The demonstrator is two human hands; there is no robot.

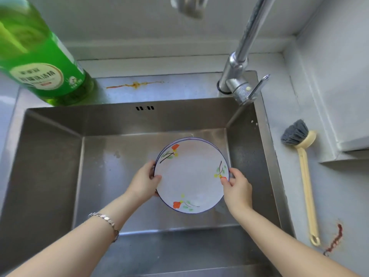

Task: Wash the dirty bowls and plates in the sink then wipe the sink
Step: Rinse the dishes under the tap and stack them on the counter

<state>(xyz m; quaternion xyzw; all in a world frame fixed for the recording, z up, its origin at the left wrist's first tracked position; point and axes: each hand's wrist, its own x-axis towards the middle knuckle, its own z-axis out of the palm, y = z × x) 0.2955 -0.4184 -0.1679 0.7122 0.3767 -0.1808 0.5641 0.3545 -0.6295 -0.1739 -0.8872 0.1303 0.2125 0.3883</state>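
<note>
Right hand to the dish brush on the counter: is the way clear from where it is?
Probably yes, once it lets go: the right hand grips the plate rim, and nothing lies between it and the dish brush beyond the sink wall.

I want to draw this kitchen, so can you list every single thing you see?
round white plates with painted orange flowers: a stack, apparently two, white with blue rim, held inside the sink
steel sink: one, grey, centre
chrome faucet: one, silver, back right of sink
green dish soap bottle: one, green, back left ledge
cream-handled dish brush with grey bristles: one, counter right of sink
orange stain: one, back ledge
red stain: one, right counter
silver bracelet: one, left wrist
left hand: grip on stack's left edge
right hand: grip on right edge
</note>
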